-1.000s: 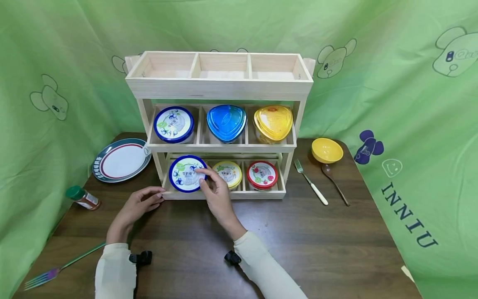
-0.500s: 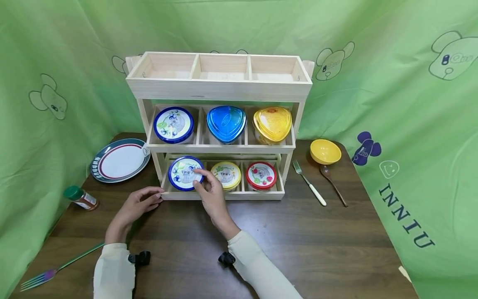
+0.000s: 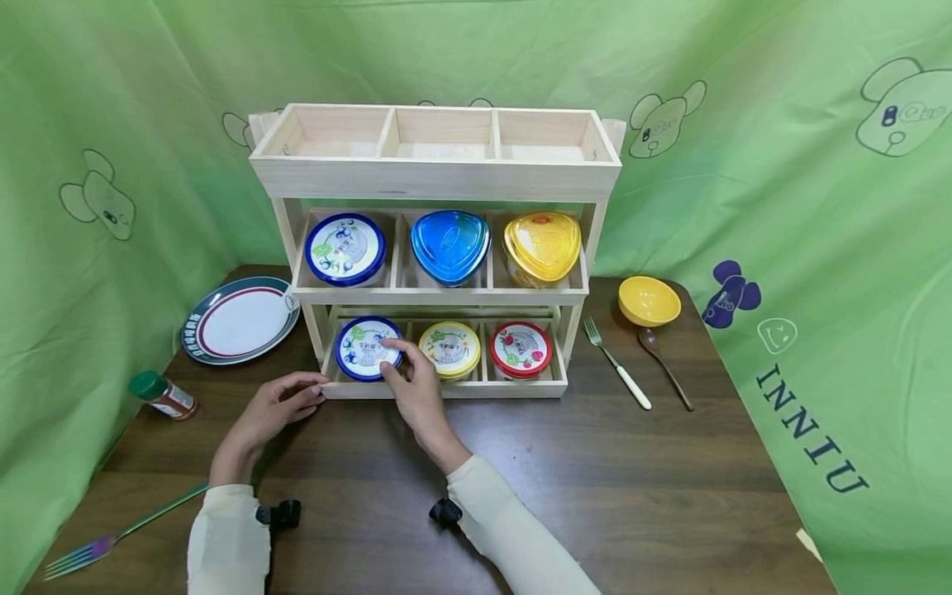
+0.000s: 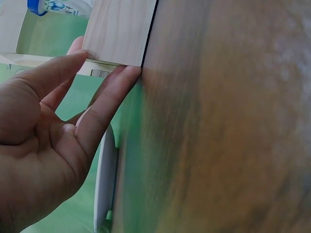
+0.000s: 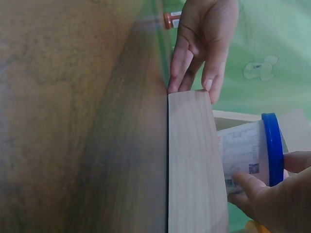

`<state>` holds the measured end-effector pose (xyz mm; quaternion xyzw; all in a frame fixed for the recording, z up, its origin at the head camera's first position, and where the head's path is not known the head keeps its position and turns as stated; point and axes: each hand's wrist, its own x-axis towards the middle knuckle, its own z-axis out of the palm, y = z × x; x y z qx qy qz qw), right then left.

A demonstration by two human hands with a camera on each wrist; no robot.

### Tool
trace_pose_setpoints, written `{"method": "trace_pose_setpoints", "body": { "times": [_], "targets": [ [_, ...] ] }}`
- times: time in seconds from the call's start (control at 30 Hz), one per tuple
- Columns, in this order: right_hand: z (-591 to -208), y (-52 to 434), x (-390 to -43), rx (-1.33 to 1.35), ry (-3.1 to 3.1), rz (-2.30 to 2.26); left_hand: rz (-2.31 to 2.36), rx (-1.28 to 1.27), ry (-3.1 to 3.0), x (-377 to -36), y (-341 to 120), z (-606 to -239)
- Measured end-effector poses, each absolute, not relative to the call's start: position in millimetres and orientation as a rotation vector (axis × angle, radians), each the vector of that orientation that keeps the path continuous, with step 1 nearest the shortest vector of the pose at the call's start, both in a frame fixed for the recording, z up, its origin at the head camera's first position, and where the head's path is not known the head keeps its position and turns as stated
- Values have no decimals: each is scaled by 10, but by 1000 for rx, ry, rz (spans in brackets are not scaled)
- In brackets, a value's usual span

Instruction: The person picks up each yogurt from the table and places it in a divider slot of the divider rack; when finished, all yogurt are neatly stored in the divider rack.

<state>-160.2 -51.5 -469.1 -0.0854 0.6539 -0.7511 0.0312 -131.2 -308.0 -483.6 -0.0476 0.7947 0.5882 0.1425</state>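
Observation:
A tub with a blue-rimmed white lid [image 3: 360, 349] stands in the bottom tier's left compartment of the pale wooden rack [image 3: 439, 178]. My right hand [image 3: 418, 397] holds this tub from its right side. In the right wrist view, one fingertip lies at the blue lid rim [image 5: 273, 148] and another digit against the tub's white wall [image 5: 242, 150]. My left hand [image 3: 273, 417] touches the bottom tier's left front corner with fairly straight fingers. The left wrist view shows its fingertips against the end of the front board [image 4: 119, 31].
Yellow-lidded [image 3: 449, 349] and red-lidded [image 3: 521, 349] tubs share the bottom tier. Above sit blue-rimmed [image 3: 345, 248], blue [image 3: 450, 246] and yellow [image 3: 543, 246] lidded containers. Around lie a plate [image 3: 241, 321], spice jar [image 3: 164, 395], forks [image 3: 82, 558], yellow bowl [image 3: 649, 301] and brown spoon [image 3: 664, 368].
The blue-rimmed tub has sunk lower into the bottom left compartment. My right hand has shifted slightly left with it. My left hand has stayed at the rack's corner.

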Motion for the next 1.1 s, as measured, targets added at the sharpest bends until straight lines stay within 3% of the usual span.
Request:
{"method": "trace_pose_setpoints", "body": {
  "times": [0.47, 0.8, 1.1],
  "targets": [
    [-4659, -441, -1428, -413, 2310, -1827, 1670, -119, 2310, -1338, -3059, -4774],
    [-4595, -307, -1176, -444, 2248, -1904, 1668, -130, 2310, -1333, -3068, -4781],
    [-4424, 214, -1105, -406, 2168, -2072, 1694, -105, 2276, -1278, -3130, -4727]
  ]
}}
